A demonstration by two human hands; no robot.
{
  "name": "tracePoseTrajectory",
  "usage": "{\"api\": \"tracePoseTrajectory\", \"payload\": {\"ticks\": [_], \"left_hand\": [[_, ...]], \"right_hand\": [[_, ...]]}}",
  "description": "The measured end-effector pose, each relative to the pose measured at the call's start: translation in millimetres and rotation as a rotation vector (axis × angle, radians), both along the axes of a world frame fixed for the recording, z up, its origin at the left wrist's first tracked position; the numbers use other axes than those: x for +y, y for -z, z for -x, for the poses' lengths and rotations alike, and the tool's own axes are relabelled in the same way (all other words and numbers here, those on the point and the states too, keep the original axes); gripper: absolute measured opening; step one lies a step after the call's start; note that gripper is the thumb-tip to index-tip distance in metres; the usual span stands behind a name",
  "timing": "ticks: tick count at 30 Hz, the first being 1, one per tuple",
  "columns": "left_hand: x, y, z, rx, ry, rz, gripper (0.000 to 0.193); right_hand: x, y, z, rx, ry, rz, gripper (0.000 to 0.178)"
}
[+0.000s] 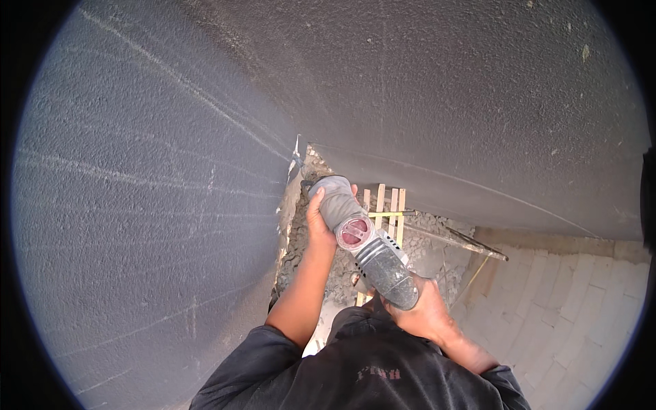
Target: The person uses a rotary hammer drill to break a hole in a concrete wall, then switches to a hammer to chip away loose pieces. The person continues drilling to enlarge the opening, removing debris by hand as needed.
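Both my hands are closed on a grey, dust-covered demolition hammer (384, 263) with a round reddish cap on its side. My left hand (318, 217) wraps the front barrel near its dark nose. Lower right, my right hand (429, 313) grips the rear end, close against my body; most of its fingers are hidden behind the tool. The nose points up and left at the corner where two dark grey walls meet. A strip of rough, broken plaster (318, 162) shows there. Whether a bit touches the wall I cannot see.
The textured left wall (150, 191) and far wall (465, 89) stand close around me. Below are wooden slats (380, 197), a yellowish bar (393, 214), a long pole (478, 247) and rubble (427, 232). Pale paving blocks (574, 294) lie at the lower right.
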State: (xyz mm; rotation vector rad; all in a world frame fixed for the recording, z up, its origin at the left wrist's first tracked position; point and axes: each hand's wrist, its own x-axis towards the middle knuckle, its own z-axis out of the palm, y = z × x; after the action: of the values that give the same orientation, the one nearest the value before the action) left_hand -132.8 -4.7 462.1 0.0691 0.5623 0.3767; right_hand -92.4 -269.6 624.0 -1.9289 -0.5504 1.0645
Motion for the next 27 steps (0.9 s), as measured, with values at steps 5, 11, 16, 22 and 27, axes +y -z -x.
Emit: {"api": "tracePoseTrajectory", "payload": {"ticks": [5,11,16,22,27], "left_hand": [[34.0,-62.5,-29.9,0.025,-0.170,0.065,0.058],[42.6,-64.9,-21.2,0.034,-0.217,0.203,0.059],[19.3,22.2,19.4,0.223,0.005,0.032,0.059],[-60.4,50.2,26.9,0.434,0.135,0.199,0.052],[-112.3,57.9,36.0,0.386,0.157,0.297,0.053]], "right_hand": [[68.4,-107.9,-48.0,-0.203,-0.179,-0.063,0.047],[89.8,-94.8,-44.5,-0.455,-0.440,0.046,0.047],[12.7,9.9,4.5,-0.078,-0.255,-0.079,0.044],[-35.4,15.0,19.3,0.148,0.048,-0.008,0.031],[-87.6,36.3,10.5,0.086,0.115,0.034,0.031]]}}
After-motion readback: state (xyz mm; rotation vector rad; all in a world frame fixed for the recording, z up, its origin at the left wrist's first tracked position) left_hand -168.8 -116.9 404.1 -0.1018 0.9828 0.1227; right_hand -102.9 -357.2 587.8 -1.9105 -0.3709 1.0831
